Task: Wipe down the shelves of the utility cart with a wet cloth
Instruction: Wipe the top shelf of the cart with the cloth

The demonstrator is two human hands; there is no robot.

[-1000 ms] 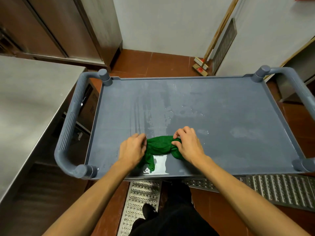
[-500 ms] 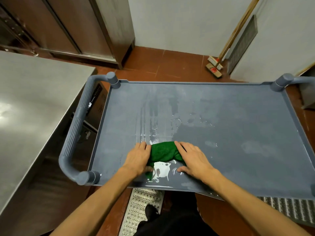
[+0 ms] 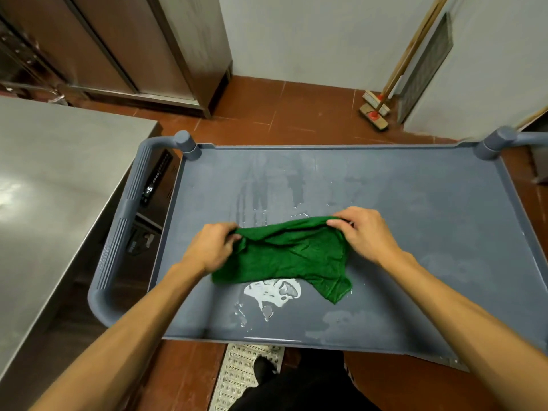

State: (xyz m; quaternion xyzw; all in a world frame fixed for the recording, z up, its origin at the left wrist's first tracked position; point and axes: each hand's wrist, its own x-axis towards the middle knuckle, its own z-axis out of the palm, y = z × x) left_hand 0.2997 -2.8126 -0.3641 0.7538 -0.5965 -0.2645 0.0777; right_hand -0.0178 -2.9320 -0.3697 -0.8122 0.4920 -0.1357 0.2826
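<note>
Far left, we note a stainless steel surface (image 3: 59, 188), bare metal catching a glare. Behind it stand tall steel cabinet doors (image 3: 133, 48). Between the surface and the cart sits an undercounter unit with a small lit display (image 3: 154, 185).

The grey utility cart (image 3: 430, 203) fills the middle of the view, and we look down on its top shelf. Its ribbed left handle (image 3: 118, 232) curves round the near left corner post.

Our left hand (image 3: 212, 249) is over the shelf's left-centre, fingers curled, pinching the upper left corner of the green cloth (image 3: 290, 256). The cloth is stretched between both hands, its top edge lifted and its lower edge lying on the shelf, with one corner trailing towards us on the right. Just in front of the cloth is a puddle of water (image 3: 272, 292), and wet streaks run across the shelf beyond it.

Our right hand (image 3: 363, 235) grips the cloth's upper right edge, thumb and fingers closed on the fabric.

Right of centre, on the red tile floor, two brushes (image 3: 375, 109) lean against the white wall. Below the cart's near edge we see a metal drain grate (image 3: 243, 378).
</note>
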